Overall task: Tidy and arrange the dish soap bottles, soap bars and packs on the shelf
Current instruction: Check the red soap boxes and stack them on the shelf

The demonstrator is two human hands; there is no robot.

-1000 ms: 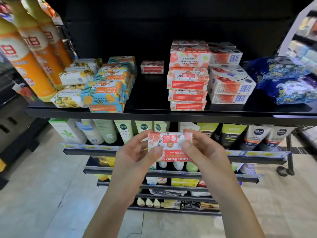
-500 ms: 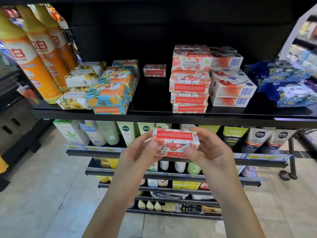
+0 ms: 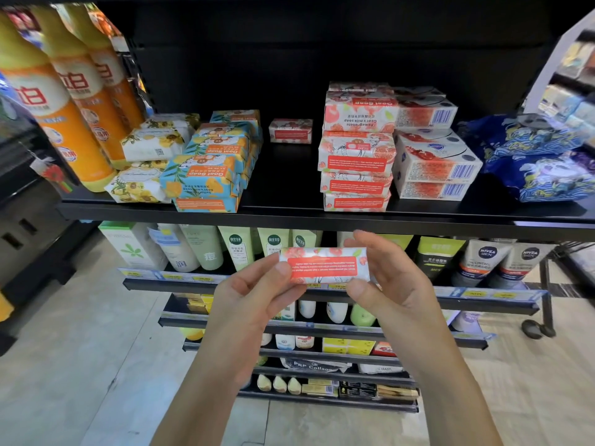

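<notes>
Both hands hold one red-and-white goat soap bar (image 3: 323, 266) just below the black shelf's front edge (image 3: 289, 217). My left hand (image 3: 254, 294) pinches its left end and my right hand (image 3: 386, 278) grips its right end. On the shelf a stack of the same red soap bars (image 3: 355, 156) stands right of centre, and a single one (image 3: 290, 131) lies at the back. Blue-and-orange goat soap bars (image 3: 209, 169) and yellow-flowered soap bars (image 3: 141, 175) are piled on the left. Orange dish soap bottles (image 3: 54, 107) stand at the far left.
White boxed soaps with barcodes (image 3: 434, 165) sit right of the red stack, and blue patterned packs (image 3: 534, 159) lie at the far right. Bare shelf shows between the blue and red stacks. Lower shelves hold tubes and bottles (image 3: 238, 249).
The soap bar in my hands has turned from its broad face to its narrow side with the red label, staying at about the same height below the shelf edge.
</notes>
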